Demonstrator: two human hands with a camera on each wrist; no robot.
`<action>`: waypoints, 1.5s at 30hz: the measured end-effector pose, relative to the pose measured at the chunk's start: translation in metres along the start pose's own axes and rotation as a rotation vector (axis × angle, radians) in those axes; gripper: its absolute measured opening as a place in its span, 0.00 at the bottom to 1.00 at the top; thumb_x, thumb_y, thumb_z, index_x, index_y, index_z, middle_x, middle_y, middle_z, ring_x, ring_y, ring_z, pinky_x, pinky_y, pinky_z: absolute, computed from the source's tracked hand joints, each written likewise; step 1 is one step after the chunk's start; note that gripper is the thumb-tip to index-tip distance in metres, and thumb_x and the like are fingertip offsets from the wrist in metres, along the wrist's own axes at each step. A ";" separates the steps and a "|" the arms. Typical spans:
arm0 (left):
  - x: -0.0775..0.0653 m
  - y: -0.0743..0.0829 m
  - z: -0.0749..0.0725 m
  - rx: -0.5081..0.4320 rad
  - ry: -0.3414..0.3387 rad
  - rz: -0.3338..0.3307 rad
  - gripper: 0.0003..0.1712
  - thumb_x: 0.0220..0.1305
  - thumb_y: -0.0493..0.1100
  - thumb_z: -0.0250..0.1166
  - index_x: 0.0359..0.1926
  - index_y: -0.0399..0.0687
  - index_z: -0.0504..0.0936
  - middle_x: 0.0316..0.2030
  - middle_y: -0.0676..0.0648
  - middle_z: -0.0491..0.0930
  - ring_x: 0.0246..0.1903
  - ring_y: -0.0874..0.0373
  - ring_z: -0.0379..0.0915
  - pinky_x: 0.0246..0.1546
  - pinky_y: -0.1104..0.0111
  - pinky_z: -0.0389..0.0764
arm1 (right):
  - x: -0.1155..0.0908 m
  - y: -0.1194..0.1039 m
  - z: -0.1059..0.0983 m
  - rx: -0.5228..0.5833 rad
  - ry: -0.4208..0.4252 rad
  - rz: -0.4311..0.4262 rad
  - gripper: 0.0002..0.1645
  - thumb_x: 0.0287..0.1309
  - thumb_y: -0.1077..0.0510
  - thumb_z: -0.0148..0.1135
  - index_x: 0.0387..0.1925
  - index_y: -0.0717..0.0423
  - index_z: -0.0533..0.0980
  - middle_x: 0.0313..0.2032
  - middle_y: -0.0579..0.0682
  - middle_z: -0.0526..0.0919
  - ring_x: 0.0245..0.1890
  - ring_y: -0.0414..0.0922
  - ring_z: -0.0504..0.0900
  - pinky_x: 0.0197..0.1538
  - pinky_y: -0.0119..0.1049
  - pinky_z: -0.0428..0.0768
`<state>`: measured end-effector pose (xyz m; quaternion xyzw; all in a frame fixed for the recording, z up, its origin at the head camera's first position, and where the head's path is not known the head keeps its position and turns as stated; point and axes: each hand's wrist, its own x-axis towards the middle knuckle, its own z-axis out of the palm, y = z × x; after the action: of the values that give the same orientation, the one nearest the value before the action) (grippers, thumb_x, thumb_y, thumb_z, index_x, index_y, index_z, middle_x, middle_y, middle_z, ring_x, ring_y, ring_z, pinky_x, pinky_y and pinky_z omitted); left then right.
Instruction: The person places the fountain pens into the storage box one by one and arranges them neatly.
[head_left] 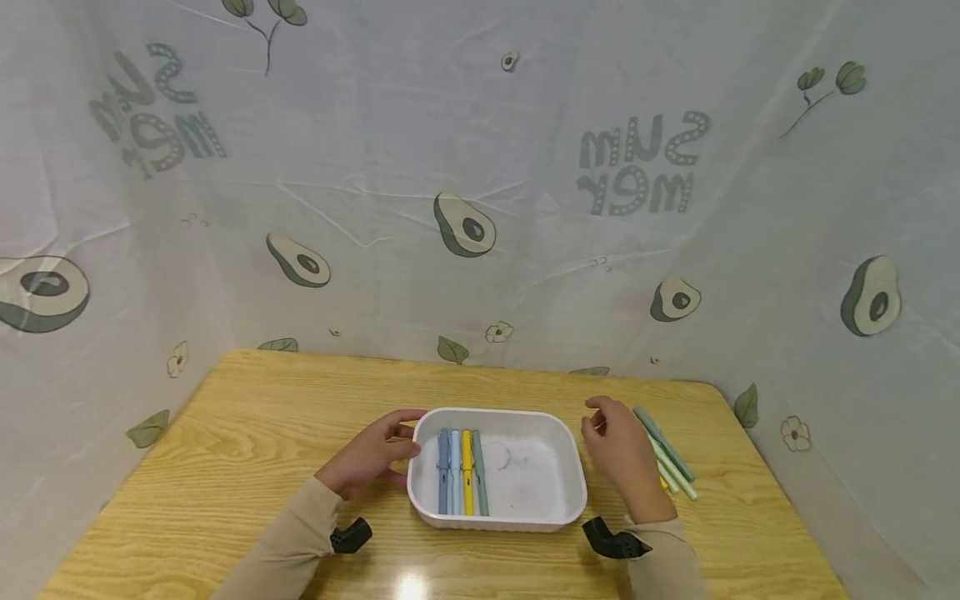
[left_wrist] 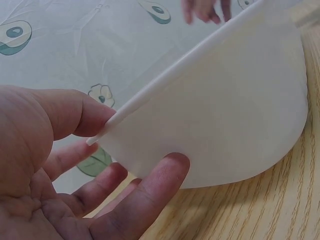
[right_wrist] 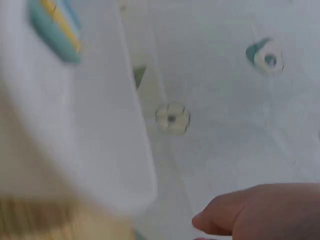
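A white plastic tray [head_left: 532, 467] stands on the table in front of me. Side by side in its left half lie pens: a dark blue pen [head_left: 443, 475], a light blue pen [head_left: 455, 475], a yellow pen [head_left: 468, 479] and a grey-green pen [head_left: 480, 475]. My left hand [head_left: 375, 454] holds the tray's left end, one digit at the rim and others at the outer wall in the left wrist view. Just beyond the right rim hovers my right hand [head_left: 618, 442], fingers loosely bent, with nothing visible in them.
Right of my right hand, partly hidden by it, lie a dark green pen [head_left: 666, 444], light green pens [head_left: 675, 469] and a yellow pen's end [head_left: 663, 483]. The wooden table [head_left: 300, 400] meets a printed curtain [head_left: 390, 300] at the back and sides.
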<state>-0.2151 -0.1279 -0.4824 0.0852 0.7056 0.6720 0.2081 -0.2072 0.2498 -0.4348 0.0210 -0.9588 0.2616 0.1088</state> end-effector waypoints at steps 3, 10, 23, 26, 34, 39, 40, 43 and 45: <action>-0.001 0.000 -0.001 -0.012 -0.004 0.002 0.32 0.74 0.34 0.60 0.76 0.47 0.66 0.60 0.30 0.69 0.49 0.45 0.78 0.41 0.49 0.89 | 0.003 0.021 -0.004 -0.046 -0.073 0.076 0.25 0.72 0.59 0.56 0.64 0.69 0.72 0.48 0.65 0.80 0.44 0.59 0.81 0.41 0.52 0.83; -0.002 0.001 -0.001 -0.021 -0.013 0.003 0.33 0.74 0.35 0.60 0.76 0.47 0.65 0.61 0.30 0.69 0.49 0.45 0.79 0.41 0.50 0.89 | 0.005 0.060 0.000 -0.102 -0.150 0.216 0.27 0.68 0.61 0.55 0.63 0.76 0.70 0.53 0.78 0.73 0.53 0.75 0.72 0.53 0.66 0.76; -0.002 0.003 0.000 -0.002 -0.004 0.001 0.33 0.74 0.35 0.61 0.76 0.46 0.65 0.60 0.30 0.70 0.50 0.44 0.78 0.41 0.50 0.89 | 0.004 0.063 0.003 -0.081 -0.187 0.257 0.21 0.67 0.66 0.51 0.59 0.73 0.71 0.50 0.70 0.81 0.40 0.57 0.81 0.39 0.50 0.81; -0.002 0.003 0.000 -0.002 -0.004 0.000 0.33 0.74 0.34 0.60 0.76 0.46 0.65 0.59 0.31 0.70 0.49 0.44 0.78 0.41 0.49 0.89 | 0.002 0.063 0.004 -0.058 -0.204 0.279 0.23 0.68 0.64 0.53 0.61 0.72 0.68 0.52 0.71 0.80 0.38 0.55 0.80 0.35 0.45 0.79; -0.002 0.002 0.000 -0.017 -0.005 -0.012 0.33 0.74 0.34 0.60 0.76 0.47 0.65 0.61 0.31 0.70 0.51 0.43 0.78 0.43 0.50 0.89 | -0.001 0.060 0.007 -0.084 -0.241 0.309 0.29 0.67 0.54 0.64 0.59 0.72 0.70 0.52 0.71 0.81 0.40 0.55 0.82 0.36 0.47 0.80; -0.001 0.000 -0.001 -0.018 -0.005 -0.007 0.33 0.74 0.34 0.60 0.76 0.46 0.65 0.61 0.32 0.70 0.51 0.44 0.79 0.43 0.49 0.89 | -0.001 0.057 0.008 -0.074 -0.231 0.309 0.25 0.68 0.52 0.62 0.56 0.69 0.74 0.49 0.67 0.82 0.41 0.55 0.81 0.37 0.47 0.81; -0.001 0.000 -0.001 -0.017 -0.005 -0.005 0.33 0.74 0.34 0.60 0.76 0.46 0.65 0.61 0.32 0.71 0.51 0.44 0.79 0.43 0.49 0.89 | -0.001 0.057 0.008 -0.070 -0.226 0.308 0.25 0.69 0.52 0.61 0.55 0.68 0.74 0.48 0.66 0.82 0.40 0.55 0.81 0.37 0.47 0.81; 0.000 -0.001 -0.001 -0.018 -0.006 -0.002 0.33 0.74 0.34 0.60 0.76 0.46 0.65 0.61 0.32 0.71 0.51 0.44 0.79 0.42 0.49 0.89 | -0.001 0.056 0.009 -0.060 -0.208 0.300 0.22 0.71 0.52 0.59 0.54 0.68 0.75 0.48 0.65 0.83 0.39 0.54 0.81 0.36 0.47 0.81; 0.000 -0.001 -0.001 -0.019 -0.006 -0.001 0.32 0.74 0.34 0.60 0.76 0.46 0.65 0.61 0.32 0.71 0.51 0.44 0.79 0.42 0.49 0.89 | -0.001 0.056 0.009 -0.054 -0.197 0.297 0.22 0.72 0.52 0.58 0.53 0.68 0.74 0.48 0.65 0.83 0.39 0.54 0.81 0.36 0.47 0.81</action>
<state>-0.2153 -0.1287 -0.4831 0.0849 0.6985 0.6783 0.2117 -0.2137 0.2937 -0.4709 -0.0980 -0.9640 0.2458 -0.0250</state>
